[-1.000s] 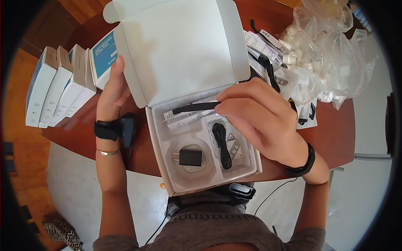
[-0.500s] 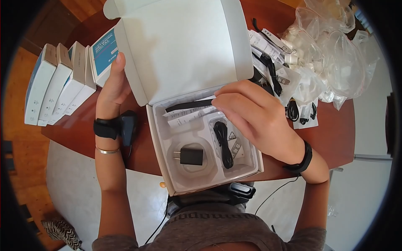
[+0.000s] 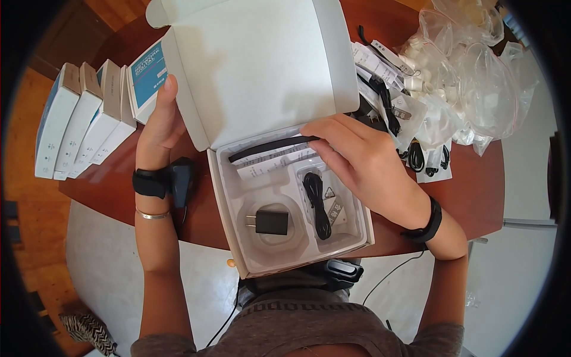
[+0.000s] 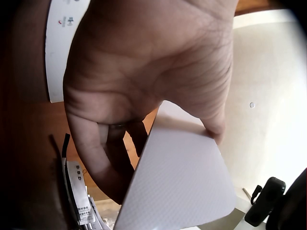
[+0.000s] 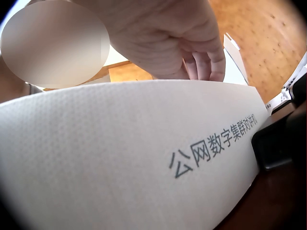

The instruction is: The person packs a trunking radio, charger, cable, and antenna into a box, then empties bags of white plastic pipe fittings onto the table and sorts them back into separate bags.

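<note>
An opened white box [image 3: 225, 214] lies in front of me with its lid [image 3: 256, 71] raised. My left hand [image 3: 159, 131] holds the lid's left side, thumb on the near face; in the left wrist view the fingers wrap behind the lid's flap [image 4: 177, 167]. With fingertips inside the top compartment, my right hand [image 3: 372, 163] pinches the right end of a black strap [image 3: 262, 147]. The strap lies along a folded printed paper [image 3: 264, 166]. Below, a black plug adapter [image 3: 272, 222] sits in the round recess, and a coiled black cable [image 3: 317, 205] rests beside a small card [image 3: 336, 211].
Several white boxes [image 3: 59, 128] stand in a row at the left, one with a blue label [image 3: 148, 74]. To the right lie papers [image 3: 377, 65], black cables [image 3: 416, 156] and clear plastic bags [image 3: 488, 89]. A dark device [image 3: 182, 183] is strapped at my left wrist.
My right hand has moved slightly left and then settled at the compartment, laying the strap lower along the paper, its left end now further left. The left hand keeps its hold on the lid.
</note>
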### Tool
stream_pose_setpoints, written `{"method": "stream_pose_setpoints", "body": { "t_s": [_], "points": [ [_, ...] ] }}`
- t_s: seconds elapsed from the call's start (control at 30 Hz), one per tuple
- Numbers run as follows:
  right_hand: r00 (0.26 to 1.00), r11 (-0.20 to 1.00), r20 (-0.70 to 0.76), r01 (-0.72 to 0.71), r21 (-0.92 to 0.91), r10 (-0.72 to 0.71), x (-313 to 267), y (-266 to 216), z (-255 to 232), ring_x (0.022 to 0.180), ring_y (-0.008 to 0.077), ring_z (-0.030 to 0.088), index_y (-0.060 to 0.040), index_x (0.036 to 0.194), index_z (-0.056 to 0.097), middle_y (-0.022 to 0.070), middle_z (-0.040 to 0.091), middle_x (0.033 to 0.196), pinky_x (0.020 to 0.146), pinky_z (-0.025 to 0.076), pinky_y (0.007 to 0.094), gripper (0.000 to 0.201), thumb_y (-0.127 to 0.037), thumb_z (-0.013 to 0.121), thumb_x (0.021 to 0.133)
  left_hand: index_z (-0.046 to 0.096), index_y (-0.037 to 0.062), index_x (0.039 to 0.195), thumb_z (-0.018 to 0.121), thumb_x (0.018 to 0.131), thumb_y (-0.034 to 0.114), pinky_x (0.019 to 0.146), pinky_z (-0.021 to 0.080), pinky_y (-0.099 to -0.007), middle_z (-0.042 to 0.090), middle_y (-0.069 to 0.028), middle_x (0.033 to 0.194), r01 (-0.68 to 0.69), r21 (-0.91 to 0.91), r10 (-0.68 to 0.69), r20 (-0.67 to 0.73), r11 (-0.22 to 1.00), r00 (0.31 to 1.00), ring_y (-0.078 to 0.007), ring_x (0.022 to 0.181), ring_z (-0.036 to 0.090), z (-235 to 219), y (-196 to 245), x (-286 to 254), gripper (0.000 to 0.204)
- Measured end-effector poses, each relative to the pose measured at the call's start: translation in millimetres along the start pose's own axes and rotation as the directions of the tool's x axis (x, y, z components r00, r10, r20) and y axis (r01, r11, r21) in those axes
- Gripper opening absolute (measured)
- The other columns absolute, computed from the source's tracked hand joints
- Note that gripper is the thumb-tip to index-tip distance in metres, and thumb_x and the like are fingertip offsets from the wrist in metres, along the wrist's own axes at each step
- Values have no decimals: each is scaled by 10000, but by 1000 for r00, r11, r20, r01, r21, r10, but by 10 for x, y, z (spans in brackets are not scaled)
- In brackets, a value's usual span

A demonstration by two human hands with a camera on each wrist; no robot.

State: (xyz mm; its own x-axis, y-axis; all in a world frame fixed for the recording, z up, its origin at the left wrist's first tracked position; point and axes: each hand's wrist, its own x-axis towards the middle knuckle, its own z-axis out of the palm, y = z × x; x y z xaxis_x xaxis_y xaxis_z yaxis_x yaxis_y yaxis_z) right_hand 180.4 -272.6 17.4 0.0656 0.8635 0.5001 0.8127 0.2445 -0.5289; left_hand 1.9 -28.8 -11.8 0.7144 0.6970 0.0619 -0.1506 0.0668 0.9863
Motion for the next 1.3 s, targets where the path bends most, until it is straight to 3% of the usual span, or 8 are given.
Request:
{"method": "stream_pose_setpoints", "body": {
  "t_s": [0.23,0.67,0.77,0.87,0.97,1.1,1.2,1.3],
  "points": [
    [1000,999,-12,-12,-34,11,-11,60,43,691,334,589,-16,972,552,136,556,750,612,483,399,178,17,575,798,413,43,1342,605,710,733,890,499,-367,527,-119,1245,-19,46,20,-15,999,1000,-236,1125,545,-18,-29,23,955],
    [997,988,57,51,-147,-43,-19,192,31,717,294,572,-19,849,545,117,569,713,669,433,388,107,-32,609,764,393,52,1365,663,732,652,985,427,-394,479,-114,1320,-22,-50,23,31,999,999,-236,1217,476,-127,-105,35,913],
    [997,986,-2,74,-149,-76,46,100,-88,686,279,565,-21,887,582,102,587,724,627,433,368,122,-44,639,781,384,48,1371,667,715,669,991,419,-386,478,-110,1321,-32,-19,33,54,999,998,-228,1220,470,-177,-110,27,947],
    [962,985,-240,99,-138,-130,114,47,-211,674,259,565,-23,964,606,112,615,776,597,443,338,182,-50,664,794,358,32,1381,683,665,701,985,421,-375,482,-108,1315,-49,21,47,69,999,996,-221,1211,476,-59,-34,-46,1033],
    [892,933,-343,189,-308,-294,130,96,-397,673,121,563,1,1131,553,92,626,1017,597,449,227,344,-17,680,812,331,14,1390,709,604,719,975,429,-367,488,-103,1304,-60,46,56,76,997,996,-215,1195,487,-21,12,-80,1121],
    [941,996,-330,-89,-30,74,149,103,-523,907,173,557,-23,1407,255,136,474,1294,720,466,243,650,-107,627,880,347,2,1375,744,561,702,957,438,-356,500,-98,1285,-39,36,35,96,999,995,-209,1176,498,-132,-26,-85,1145],
    [957,979,-233,-142,143,173,188,-8,-545,825,181,574,-40,1421,256,149,402,1345,702,474,258,599,-131,576,923,363,-6,1363,752,565,688,945,443,-344,502,-96,1283,-7,113,-4,97,994,995,-203,1165,504,-316,-82,-54,1127],
    [995,965,-26,-88,249,97,159,245,-539,939,142,546,-4,1447,217,151,402,1398,772,458,276,649,-101,575,914,408,-4,1327,764,608,628,915,454,-333,515,-92,1263,-62,122,43,146,991,988,-199,1131,521,-410,-145,-66,1021]
  ]
}}
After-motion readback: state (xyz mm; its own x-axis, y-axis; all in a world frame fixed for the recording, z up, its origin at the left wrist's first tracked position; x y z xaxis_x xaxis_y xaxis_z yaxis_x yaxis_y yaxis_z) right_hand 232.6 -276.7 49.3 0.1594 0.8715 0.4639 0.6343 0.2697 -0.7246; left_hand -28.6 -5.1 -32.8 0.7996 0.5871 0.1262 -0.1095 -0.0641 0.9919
